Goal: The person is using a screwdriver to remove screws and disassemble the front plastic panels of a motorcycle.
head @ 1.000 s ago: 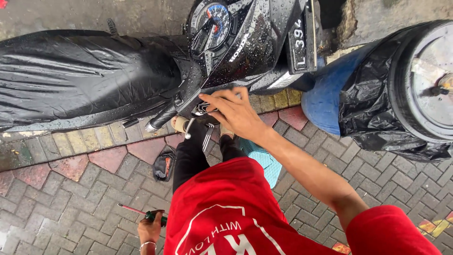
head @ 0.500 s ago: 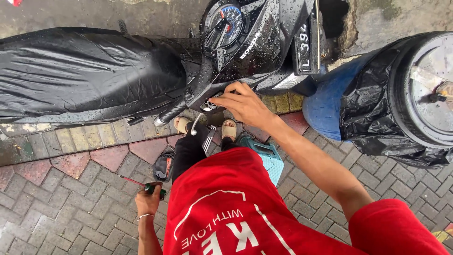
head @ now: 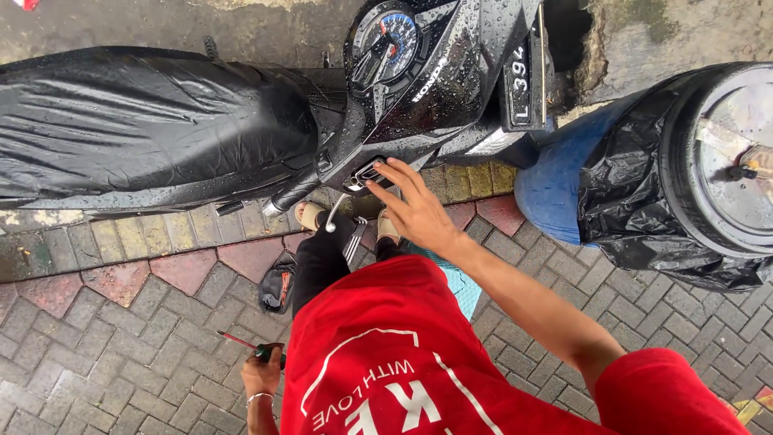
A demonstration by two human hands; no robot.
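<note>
Reaching for the switch cluster on a wet black scooter handlebar (head: 354, 173), parked at the brick kerb.
Right hand (head: 415, 211) is spread open, fingertips touching the handlebar controls, gripping nothing. Left hand (head: 262, 374) hangs low by the red shirt (head: 386, 354), closed around a red-shafted, dark-handled screwdriver (head: 256, 348) over grey paving.

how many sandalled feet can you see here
2: one foot under the scooter's handlebar grip, the other foot just below the right hand. Both partly hidden.
</note>
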